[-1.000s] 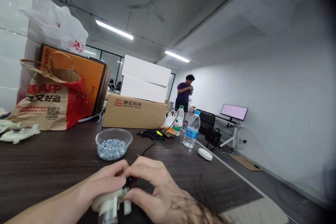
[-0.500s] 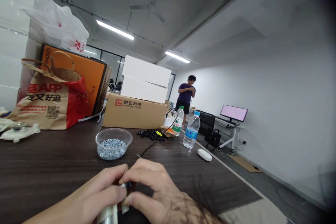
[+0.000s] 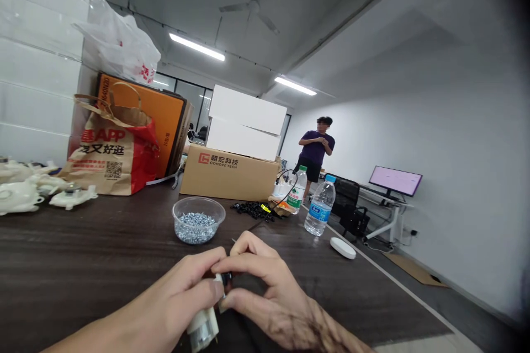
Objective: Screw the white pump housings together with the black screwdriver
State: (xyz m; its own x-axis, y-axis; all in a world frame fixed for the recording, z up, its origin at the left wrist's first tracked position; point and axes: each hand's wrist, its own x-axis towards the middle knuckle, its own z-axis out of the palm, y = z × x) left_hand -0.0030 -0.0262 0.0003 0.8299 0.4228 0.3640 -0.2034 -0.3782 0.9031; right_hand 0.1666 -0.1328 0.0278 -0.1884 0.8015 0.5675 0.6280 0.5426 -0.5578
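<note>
White plastic and metal show between my hands at the bottom of the view: my left hand (image 3: pixel 182 300) grips a small motor (image 3: pixel 202 328) just above the dark tabletop (image 3: pixel 83 265), thumb and forefinger pressed on its top end. My right hand (image 3: pixel 269 298) meets it there, thumb and forefinger pinching a small black part (image 3: pixel 226 279) at the tip of the motor; the other fingers curl loosely. I cannot tell what that part is. Just beyond my hands stands a clear bowl of screws (image 3: pixel 199 219), and a thin black cable (image 3: pixel 265 215) runs from near my fingers toward a heap of black parts (image 3: pixel 252 209). Further right stand two water bottles (image 3: pixel 319 207) and a white puck (image 3: pixel 343 247). Behind the bowl sits a cardboard box (image 3: pixel 227 172) with two white boxes on it, and to the left a paper bag (image 3: pixel 111 149) and white plastic housings (image 3: pixel 25 196). A person in purple (image 3: pixel 315 148) stands well back by a monitor (image 3: pixel 395 180).
</note>
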